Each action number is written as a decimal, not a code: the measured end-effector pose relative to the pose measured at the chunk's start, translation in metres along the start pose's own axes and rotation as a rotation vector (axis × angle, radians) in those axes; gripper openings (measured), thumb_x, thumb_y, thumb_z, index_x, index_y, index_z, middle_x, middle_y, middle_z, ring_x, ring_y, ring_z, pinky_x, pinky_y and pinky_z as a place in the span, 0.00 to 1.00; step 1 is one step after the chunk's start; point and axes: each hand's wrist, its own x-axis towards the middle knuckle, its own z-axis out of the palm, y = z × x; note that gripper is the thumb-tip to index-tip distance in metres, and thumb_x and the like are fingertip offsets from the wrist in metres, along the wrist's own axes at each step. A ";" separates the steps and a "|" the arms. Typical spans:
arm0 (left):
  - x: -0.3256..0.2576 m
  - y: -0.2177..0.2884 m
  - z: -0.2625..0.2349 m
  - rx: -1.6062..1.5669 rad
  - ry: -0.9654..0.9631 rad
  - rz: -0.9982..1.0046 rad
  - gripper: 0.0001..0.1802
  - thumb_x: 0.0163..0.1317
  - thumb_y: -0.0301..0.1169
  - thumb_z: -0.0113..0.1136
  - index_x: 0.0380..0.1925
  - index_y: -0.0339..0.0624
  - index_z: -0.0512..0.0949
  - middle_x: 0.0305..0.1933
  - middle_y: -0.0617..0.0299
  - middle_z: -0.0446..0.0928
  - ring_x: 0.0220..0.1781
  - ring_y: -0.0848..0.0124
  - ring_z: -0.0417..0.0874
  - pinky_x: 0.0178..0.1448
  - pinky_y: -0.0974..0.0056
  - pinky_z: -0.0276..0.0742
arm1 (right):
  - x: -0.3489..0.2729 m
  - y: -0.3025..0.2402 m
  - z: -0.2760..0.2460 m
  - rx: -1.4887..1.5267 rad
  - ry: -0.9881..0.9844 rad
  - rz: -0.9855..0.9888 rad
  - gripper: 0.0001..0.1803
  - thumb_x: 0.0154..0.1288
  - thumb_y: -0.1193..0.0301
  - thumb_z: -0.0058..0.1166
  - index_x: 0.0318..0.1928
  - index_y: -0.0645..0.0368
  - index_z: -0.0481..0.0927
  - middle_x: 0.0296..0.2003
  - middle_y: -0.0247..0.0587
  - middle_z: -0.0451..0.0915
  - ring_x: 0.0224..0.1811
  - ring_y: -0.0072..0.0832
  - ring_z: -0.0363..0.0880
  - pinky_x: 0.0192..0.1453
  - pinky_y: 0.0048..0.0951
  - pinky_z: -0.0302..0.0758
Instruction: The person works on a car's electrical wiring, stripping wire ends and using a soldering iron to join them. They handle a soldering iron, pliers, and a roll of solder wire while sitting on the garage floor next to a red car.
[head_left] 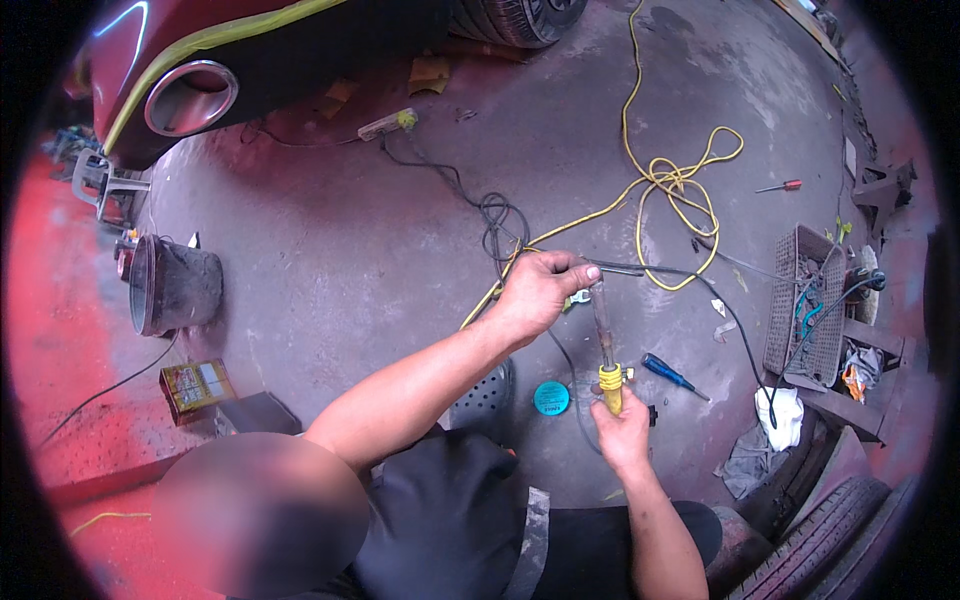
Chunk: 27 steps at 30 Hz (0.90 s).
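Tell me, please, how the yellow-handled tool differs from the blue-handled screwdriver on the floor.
The yellow-handled tool is held in the right hand, while the blue-handled screwdriver lies on the floor. The yellow-handled tool has a thick, brownish shaft; the blue-handled screwdriver's is thinner. Both have a coloured handle and a straight shaft.

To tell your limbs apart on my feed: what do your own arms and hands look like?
The left hand and right hand are ungloved, with no watch or wristband to be seen. The left forearm and right forearm show no sleeve. The dark clothing beside them has a pale grey, mottled strip.
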 end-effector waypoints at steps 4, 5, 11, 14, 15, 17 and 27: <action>0.001 0.002 -0.007 -0.117 0.266 0.061 0.25 0.68 0.44 0.59 0.53 0.32 0.77 0.46 0.54 0.82 0.48 0.70 0.79 0.49 0.65 0.74 | 0.001 0.010 -0.003 -0.037 0.046 -0.056 0.11 0.60 0.75 0.56 0.43 0.64 0.80 0.28 0.31 0.78 0.29 0.17 0.73 0.37 0.23 0.71; 0.001 0.003 -0.015 -0.161 0.310 0.072 0.26 0.68 0.44 0.58 0.54 0.32 0.76 0.49 0.52 0.81 0.51 0.69 0.79 0.51 0.65 0.74 | 0.001 0.011 -0.002 -0.044 0.065 -0.086 0.11 0.60 0.75 0.56 0.43 0.64 0.80 0.28 0.31 0.78 0.29 0.17 0.73 0.37 0.23 0.71; -0.008 -0.008 -0.013 -0.102 0.210 0.011 0.24 0.68 0.43 0.59 0.54 0.33 0.77 0.48 0.55 0.81 0.50 0.70 0.78 0.54 0.64 0.73 | -0.002 0.005 -0.006 -0.073 0.027 -0.013 0.16 0.57 0.72 0.55 0.46 0.63 0.79 0.28 0.42 0.82 0.30 0.27 0.80 0.39 0.32 0.75; -0.013 0.001 -0.002 -0.124 0.078 -0.040 0.21 0.66 0.41 0.63 0.49 0.34 0.80 0.44 0.57 0.82 0.47 0.72 0.78 0.53 0.65 0.73 | 0.001 0.018 -0.002 -0.089 0.035 -0.014 0.15 0.57 0.71 0.57 0.45 0.63 0.80 0.29 0.45 0.83 0.32 0.31 0.83 0.39 0.34 0.76; -0.015 0.000 0.000 -0.026 0.097 -0.003 0.20 0.64 0.41 0.65 0.46 0.35 0.82 0.41 0.59 0.82 0.44 0.74 0.78 0.50 0.66 0.73 | 0.001 0.020 -0.001 -0.102 0.035 -0.022 0.15 0.57 0.70 0.57 0.44 0.62 0.80 0.29 0.46 0.83 0.32 0.32 0.84 0.39 0.35 0.76; -0.014 -0.003 -0.002 0.055 0.038 -0.029 0.21 0.65 0.42 0.64 0.47 0.34 0.82 0.42 0.61 0.82 0.45 0.74 0.78 0.51 0.66 0.73 | 0.001 0.021 0.001 -0.125 0.038 -0.036 0.14 0.57 0.69 0.58 0.43 0.62 0.79 0.29 0.48 0.83 0.33 0.35 0.85 0.39 0.36 0.76; -0.005 -0.013 -0.011 -0.311 0.124 -0.058 0.25 0.72 0.46 0.52 0.54 0.32 0.75 0.49 0.55 0.82 0.49 0.69 0.79 0.53 0.63 0.74 | -0.002 0.014 -0.005 -0.171 0.060 -0.013 0.15 0.58 0.67 0.57 0.42 0.63 0.78 0.29 0.58 0.81 0.37 0.51 0.83 0.40 0.42 0.76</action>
